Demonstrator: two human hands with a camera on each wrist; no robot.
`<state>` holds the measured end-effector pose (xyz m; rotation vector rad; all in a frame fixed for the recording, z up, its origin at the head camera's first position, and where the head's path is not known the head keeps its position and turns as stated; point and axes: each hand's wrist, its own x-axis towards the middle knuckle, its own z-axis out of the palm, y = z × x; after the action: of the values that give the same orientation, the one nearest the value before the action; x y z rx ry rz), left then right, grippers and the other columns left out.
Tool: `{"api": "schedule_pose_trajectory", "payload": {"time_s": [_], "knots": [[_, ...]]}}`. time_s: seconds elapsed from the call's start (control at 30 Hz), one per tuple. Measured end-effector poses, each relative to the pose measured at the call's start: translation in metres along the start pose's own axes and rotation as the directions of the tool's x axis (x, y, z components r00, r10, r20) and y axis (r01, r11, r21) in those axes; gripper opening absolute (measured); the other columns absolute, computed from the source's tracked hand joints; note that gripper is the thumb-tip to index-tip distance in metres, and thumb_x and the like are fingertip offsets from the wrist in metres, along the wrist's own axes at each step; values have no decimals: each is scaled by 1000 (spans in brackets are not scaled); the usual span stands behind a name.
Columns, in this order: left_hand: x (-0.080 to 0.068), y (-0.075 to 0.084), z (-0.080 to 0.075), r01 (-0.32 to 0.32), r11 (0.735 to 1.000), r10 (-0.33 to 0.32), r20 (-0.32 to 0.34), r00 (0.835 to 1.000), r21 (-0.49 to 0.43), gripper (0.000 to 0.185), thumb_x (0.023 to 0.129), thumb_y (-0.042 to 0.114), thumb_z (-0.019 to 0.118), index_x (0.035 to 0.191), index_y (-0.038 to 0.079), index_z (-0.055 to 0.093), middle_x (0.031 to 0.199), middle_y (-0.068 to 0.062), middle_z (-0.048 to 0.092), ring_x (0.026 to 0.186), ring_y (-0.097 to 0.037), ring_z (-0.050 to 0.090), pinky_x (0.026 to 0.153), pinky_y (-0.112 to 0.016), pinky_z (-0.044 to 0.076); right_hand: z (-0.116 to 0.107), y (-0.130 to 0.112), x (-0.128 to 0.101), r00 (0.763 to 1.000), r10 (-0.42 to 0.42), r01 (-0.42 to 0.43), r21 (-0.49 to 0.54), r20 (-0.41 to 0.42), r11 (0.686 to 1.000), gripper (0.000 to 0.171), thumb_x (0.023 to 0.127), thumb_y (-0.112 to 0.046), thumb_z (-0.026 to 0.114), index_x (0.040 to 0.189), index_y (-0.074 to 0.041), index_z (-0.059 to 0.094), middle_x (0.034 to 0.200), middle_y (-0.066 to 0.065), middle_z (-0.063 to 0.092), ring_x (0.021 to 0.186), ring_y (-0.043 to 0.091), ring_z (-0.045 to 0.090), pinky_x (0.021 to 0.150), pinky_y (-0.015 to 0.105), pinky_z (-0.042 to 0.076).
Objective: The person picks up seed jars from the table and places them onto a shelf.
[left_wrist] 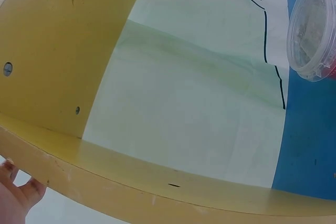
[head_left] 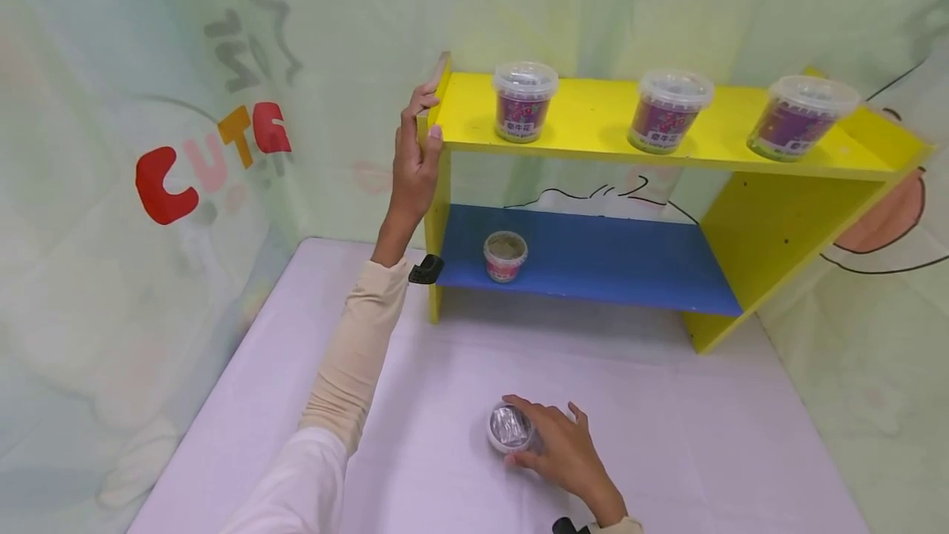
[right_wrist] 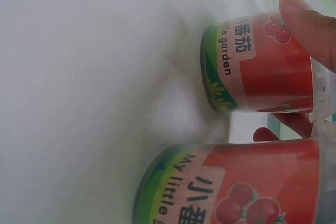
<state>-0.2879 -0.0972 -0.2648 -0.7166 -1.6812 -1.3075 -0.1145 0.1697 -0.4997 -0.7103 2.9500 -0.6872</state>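
My left hand (head_left: 415, 156) grips the upper left edge of a yellow and blue shelf (head_left: 593, 258), fingers over the side panel and thumb at the front. Its fingertips show along the yellow edge in the left wrist view. Low at the front, my right hand (head_left: 563, 447) holds a small clear-lidded cup (head_left: 510, 427) by its upper part, thumb on one side and fingers on the other. The right wrist view shows that red tomato-print cup (right_wrist: 273, 66) upright, its base close to the white cloth. A second red cup (right_wrist: 252, 187) stands beside it, nearer that camera.
Three purple-labelled cups with clear lids, a left one (head_left: 522, 110), a middle one (head_left: 667, 118) and a right one (head_left: 801, 122), stand on the yellow top board. One red-labelled cup (head_left: 505, 257) sits on the blue board. A printed curtain (head_left: 356, 39) hangs behind the cloth-covered table (head_left: 652, 419).
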Motion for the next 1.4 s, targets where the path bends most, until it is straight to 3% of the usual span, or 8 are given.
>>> {"api": "schedule_pose_trajectory", "payload": {"time_s": [0.33, 0.47, 0.63, 0.77, 0.93, 1.03, 1.13, 1.4], "knots": [[-3, 5, 1, 19, 999, -20, 12, 1000, 29, 33, 95, 0, 38, 125, -15, 37, 145, -33, 35, 136, -42, 34, 107, -28, 30, -1, -3, -1, 999, 26, -26, 36, -24, 999, 78, 66, -38, 86, 136, -28, 55, 129, 1, 66, 113, 28, 63, 99, 68, 36], [-3, 4, 1, 16, 1000, -17, 15, 1000, 19, 33, 95, 0, 38, 125, -14, 37, 145, -34, 35, 138, -41, 33, 113, -27, 29, -2, 0, 1, 997, 67, -58, 182, -45, 982, 78, 67, -33, 87, 137, -28, 54, 134, 4, 63, 119, 33, 61, 99, 64, 40], [-3, 4, 2, 10, 1000, -10, 14, 1000, 9, 33, 95, -1, 37, 125, -15, 37, 145, -34, 34, 135, -42, 35, 108, -27, 31, -11, 2, 6, 993, 74, -30, 404, -94, 914, 77, 73, -28, 85, 142, -19, 50, 139, 11, 58, 126, 39, 55, 100, 63, 41], [-1, 5, 0, 7, 1000, -8, 9, 1000, 21, 33, 95, 0, 36, 124, -15, 37, 144, -34, 35, 134, -42, 35, 111, -29, 29, -23, 0, 12, 986, 119, -29, 575, -118, 818, 73, 81, -20, 79, 145, -16, 44, 139, 14, 56, 126, 33, 56, 101, 57, 44], [1, 4, 0, -7, 1000, 7, 3, 1000, 21, 33, 94, 0, 36, 124, -16, 37, 144, -35, 36, 134, -43, 35, 107, -29, 29, -35, -4, 17, 974, 213, -62, 812, -77, 580, 70, 87, -4, 69, 148, -13, 36, 138, 13, 52, 117, 6, 58, 91, 24, 53], [1, 4, 0, -1, 1000, 1, 3, 1000, 14, 34, 95, -1, 37, 125, -16, 37, 144, -35, 35, 135, -43, 34, 111, -27, 28, -39, -5, 18, 970, 233, -54, 885, -63, 463, 68, 89, 0, 64, 149, -10, 32, 133, 4, 53, 112, -1, 57, 88, 18, 52], [1, 6, 0, 19, 1000, -19, 8, 1000, 11, 34, 95, 0, 37, 125, -15, 37, 146, -34, 34, 136, -42, 33, 114, -25, 27, -40, -4, 18, 972, 224, -26, 917, -70, 397, 66, 92, 2, 59, 150, -7, 29, 127, -3, 54, 110, 3, 59, 88, 23, 54], [0, 3, 0, -12, 1000, 12, -5, 1000, 17, 33, 95, -1, 37, 125, -16, 37, 144, -35, 36, 137, -44, 33, 115, -27, 24, -40, 1, 18, 973, 216, 7, 945, -82, 327, 56, 99, -2, 49, 149, -7, 27, 130, -1, 47, 111, 7, 58, 84, 32, 57]]}}
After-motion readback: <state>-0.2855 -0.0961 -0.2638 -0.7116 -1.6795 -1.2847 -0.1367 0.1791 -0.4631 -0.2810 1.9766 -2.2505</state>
